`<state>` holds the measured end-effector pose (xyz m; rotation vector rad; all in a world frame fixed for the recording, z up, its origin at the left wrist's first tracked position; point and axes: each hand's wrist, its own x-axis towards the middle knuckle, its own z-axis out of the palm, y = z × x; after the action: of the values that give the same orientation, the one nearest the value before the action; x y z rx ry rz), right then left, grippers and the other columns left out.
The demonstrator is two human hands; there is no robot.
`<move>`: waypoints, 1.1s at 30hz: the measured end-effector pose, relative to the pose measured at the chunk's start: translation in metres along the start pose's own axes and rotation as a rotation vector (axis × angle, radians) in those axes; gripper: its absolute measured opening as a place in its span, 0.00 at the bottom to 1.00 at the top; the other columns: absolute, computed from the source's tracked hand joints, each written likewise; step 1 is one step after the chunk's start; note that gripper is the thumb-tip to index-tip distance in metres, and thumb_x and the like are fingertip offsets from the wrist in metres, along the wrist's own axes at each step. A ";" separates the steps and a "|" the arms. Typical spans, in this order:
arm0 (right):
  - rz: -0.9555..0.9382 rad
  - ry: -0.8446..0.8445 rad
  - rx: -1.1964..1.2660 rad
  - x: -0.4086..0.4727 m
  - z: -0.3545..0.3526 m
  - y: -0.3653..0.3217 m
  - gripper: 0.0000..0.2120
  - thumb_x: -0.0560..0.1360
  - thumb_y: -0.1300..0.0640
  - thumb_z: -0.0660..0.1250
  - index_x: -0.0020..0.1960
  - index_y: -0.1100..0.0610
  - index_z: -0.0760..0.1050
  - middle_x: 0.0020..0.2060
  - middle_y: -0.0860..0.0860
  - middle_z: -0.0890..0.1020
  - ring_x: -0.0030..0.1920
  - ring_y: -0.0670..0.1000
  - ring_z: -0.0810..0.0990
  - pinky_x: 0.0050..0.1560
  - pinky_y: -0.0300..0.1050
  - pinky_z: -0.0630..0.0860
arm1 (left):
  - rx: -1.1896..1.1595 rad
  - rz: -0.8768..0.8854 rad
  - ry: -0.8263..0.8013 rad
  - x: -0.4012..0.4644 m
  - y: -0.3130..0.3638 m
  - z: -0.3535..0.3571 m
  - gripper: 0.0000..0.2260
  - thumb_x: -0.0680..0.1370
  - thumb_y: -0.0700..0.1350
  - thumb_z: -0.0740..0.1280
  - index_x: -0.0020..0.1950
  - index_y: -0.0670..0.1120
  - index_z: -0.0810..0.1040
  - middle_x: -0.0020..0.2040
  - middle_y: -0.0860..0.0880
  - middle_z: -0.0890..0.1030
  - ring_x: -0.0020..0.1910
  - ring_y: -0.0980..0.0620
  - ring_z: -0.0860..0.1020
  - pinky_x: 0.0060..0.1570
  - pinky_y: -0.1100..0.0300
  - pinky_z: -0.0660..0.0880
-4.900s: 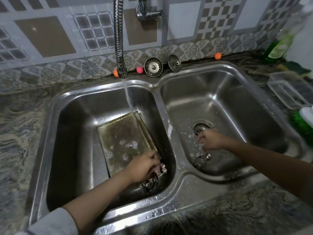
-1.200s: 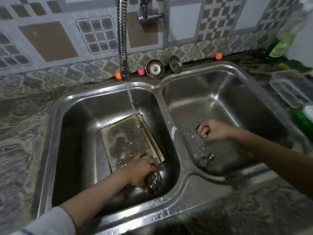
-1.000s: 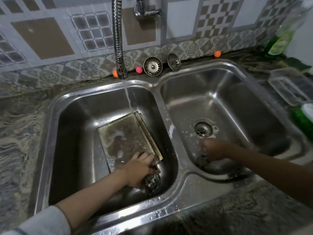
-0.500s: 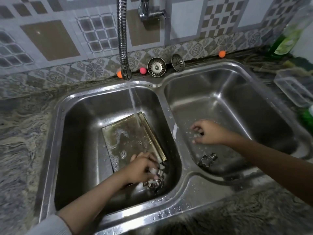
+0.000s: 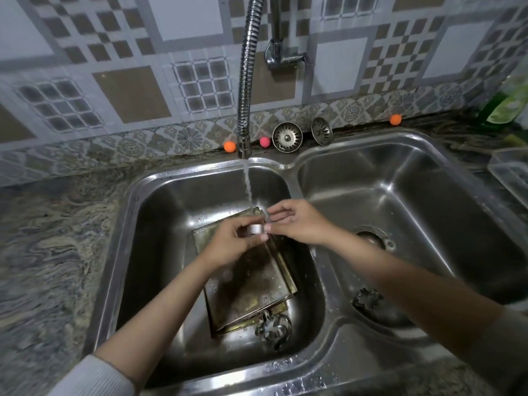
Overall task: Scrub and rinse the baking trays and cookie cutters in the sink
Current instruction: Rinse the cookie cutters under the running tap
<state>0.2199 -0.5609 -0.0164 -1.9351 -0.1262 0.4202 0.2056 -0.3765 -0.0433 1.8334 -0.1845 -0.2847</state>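
Note:
Two stacked, stained baking trays (image 5: 251, 284) lie flat in the left basin (image 5: 160, 252) of the steel sink. My left hand (image 5: 231, 247) and my right hand (image 5: 297, 224) meet above the trays, under the running water (image 5: 248, 190). Together they pinch a small shiny metal cookie cutter (image 5: 255, 229). A pile of metal cookie cutters (image 5: 273, 328) rests at the trays' near corner. A single flower-shaped cutter (image 5: 367, 300) lies in the right basin (image 5: 428, 212) near its front.
The flexible faucet hose (image 5: 245, 81) hangs over the left basin's back edge. Two drain strainers (image 5: 287, 137) and small orange and pink balls lean against the tiled wall. A green bottle (image 5: 505, 101) and a clear plastic tub (image 5: 511, 172) stand at the right. Marbled stone counter surrounds the sink.
My left hand has lifted from the cutter pile with a small cutter. My right hand has crossed from the right basin to meet it under the water stream.

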 end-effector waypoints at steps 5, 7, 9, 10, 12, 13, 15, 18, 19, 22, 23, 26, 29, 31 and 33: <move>0.093 0.138 0.275 0.024 0.007 -0.009 0.17 0.69 0.60 0.75 0.55 0.62 0.77 0.47 0.57 0.84 0.46 0.50 0.82 0.48 0.39 0.78 | -0.205 -0.062 0.294 0.014 0.012 -0.011 0.17 0.72 0.35 0.71 0.60 0.37 0.77 0.45 0.45 0.82 0.43 0.54 0.80 0.51 0.59 0.77; 0.127 0.169 0.364 0.031 0.008 -0.013 0.16 0.69 0.59 0.75 0.55 0.61 0.77 0.46 0.56 0.84 0.44 0.48 0.82 0.44 0.36 0.77 | -0.257 -0.060 0.355 0.021 0.017 -0.013 0.10 0.73 0.38 0.71 0.54 0.41 0.80 0.44 0.46 0.83 0.46 0.49 0.81 0.53 0.54 0.77; 0.140 0.201 0.421 0.036 0.009 -0.015 0.16 0.69 0.58 0.75 0.54 0.60 0.78 0.45 0.55 0.84 0.45 0.47 0.82 0.44 0.36 0.77 | -0.269 -0.030 0.372 0.026 0.023 -0.012 0.06 0.74 0.38 0.70 0.50 0.43 0.81 0.42 0.49 0.84 0.46 0.49 0.81 0.53 0.53 0.78; 0.143 0.208 0.446 0.037 0.008 -0.015 0.15 0.69 0.58 0.75 0.54 0.60 0.78 0.45 0.54 0.83 0.45 0.47 0.82 0.44 0.36 0.77 | -0.267 -0.018 0.379 0.029 0.025 -0.011 0.06 0.74 0.38 0.70 0.50 0.42 0.81 0.42 0.48 0.84 0.46 0.49 0.81 0.54 0.52 0.78; 0.154 0.214 0.488 0.039 0.007 -0.015 0.13 0.70 0.58 0.75 0.53 0.58 0.78 0.44 0.53 0.83 0.46 0.47 0.82 0.45 0.37 0.76 | -0.250 0.001 0.396 0.033 0.027 -0.008 0.10 0.74 0.38 0.70 0.54 0.38 0.80 0.46 0.43 0.84 0.48 0.46 0.81 0.57 0.50 0.77; 0.163 0.215 0.506 0.040 0.007 -0.014 0.13 0.70 0.58 0.74 0.52 0.58 0.78 0.44 0.52 0.83 0.46 0.47 0.81 0.46 0.37 0.76 | -0.239 0.015 0.402 0.034 0.028 -0.007 0.12 0.74 0.38 0.71 0.56 0.36 0.80 0.48 0.41 0.83 0.49 0.45 0.81 0.57 0.49 0.77; 0.180 0.214 0.536 0.040 0.005 -0.012 0.13 0.70 0.58 0.74 0.53 0.58 0.78 0.43 0.52 0.83 0.45 0.47 0.81 0.46 0.37 0.76 | -0.222 0.042 0.413 0.035 0.028 -0.004 0.12 0.74 0.37 0.71 0.56 0.37 0.80 0.48 0.40 0.83 0.47 0.46 0.81 0.56 0.51 0.78; 0.198 0.170 0.540 0.041 0.005 -0.010 0.16 0.70 0.56 0.74 0.54 0.61 0.78 0.44 0.54 0.83 0.44 0.47 0.81 0.46 0.38 0.77 | -0.194 0.066 0.436 0.034 0.029 -0.002 0.09 0.75 0.37 0.70 0.54 0.39 0.80 0.45 0.44 0.84 0.44 0.51 0.82 0.50 0.57 0.79; 0.203 0.152 0.533 0.041 0.006 -0.011 0.16 0.70 0.54 0.74 0.55 0.61 0.78 0.44 0.54 0.83 0.44 0.47 0.81 0.45 0.38 0.77 | -0.194 0.057 0.450 0.034 0.028 -0.003 0.08 0.75 0.37 0.69 0.54 0.39 0.81 0.45 0.45 0.84 0.44 0.52 0.82 0.49 0.57 0.80; 0.220 0.137 0.543 0.045 0.010 -0.015 0.17 0.71 0.52 0.73 0.54 0.62 0.79 0.42 0.54 0.83 0.43 0.48 0.81 0.41 0.38 0.79 | -0.190 -0.006 0.483 0.036 0.025 -0.009 0.09 0.75 0.42 0.70 0.54 0.42 0.82 0.47 0.44 0.84 0.48 0.46 0.83 0.51 0.50 0.80; 0.227 0.140 0.559 0.047 0.012 -0.017 0.18 0.71 0.52 0.73 0.54 0.62 0.79 0.42 0.54 0.82 0.42 0.48 0.81 0.41 0.38 0.80 | -0.186 -0.029 0.496 0.036 0.026 -0.011 0.10 0.75 0.44 0.71 0.54 0.42 0.82 0.47 0.44 0.84 0.48 0.45 0.83 0.51 0.48 0.79; 0.230 0.127 0.603 0.051 0.017 -0.024 0.12 0.72 0.53 0.73 0.49 0.60 0.79 0.40 0.53 0.82 0.40 0.48 0.80 0.43 0.40 0.80 | -0.216 -0.068 0.538 0.036 0.030 -0.015 0.12 0.73 0.45 0.72 0.54 0.40 0.81 0.42 0.45 0.84 0.44 0.45 0.83 0.49 0.50 0.80; 0.217 0.126 0.661 0.053 0.020 -0.030 0.05 0.73 0.58 0.71 0.45 0.59 0.78 0.37 0.52 0.82 0.36 0.45 0.80 0.42 0.38 0.80 | -0.265 -0.107 0.568 0.037 0.032 -0.020 0.11 0.74 0.44 0.71 0.54 0.39 0.81 0.34 0.52 0.83 0.38 0.51 0.82 0.44 0.56 0.79; 0.213 0.139 0.695 0.054 0.021 -0.031 0.03 0.73 0.62 0.70 0.46 0.60 0.78 0.37 0.52 0.82 0.35 0.44 0.81 0.41 0.36 0.80 | -0.289 -0.142 0.596 0.040 0.031 -0.023 0.08 0.75 0.44 0.71 0.50 0.42 0.81 0.34 0.52 0.83 0.37 0.52 0.82 0.44 0.56 0.79; 0.210 0.156 0.723 0.055 0.021 -0.031 0.03 0.73 0.64 0.70 0.46 0.61 0.77 0.38 0.52 0.82 0.36 0.45 0.81 0.42 0.36 0.80 | -0.330 -0.174 0.606 0.041 0.031 -0.023 0.04 0.75 0.43 0.70 0.46 0.42 0.81 0.36 0.49 0.82 0.32 0.55 0.81 0.40 0.58 0.79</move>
<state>0.2672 -0.5145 -0.0077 -1.2593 0.2992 0.3825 0.2523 -0.3752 -0.0115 1.5310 0.4227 0.1242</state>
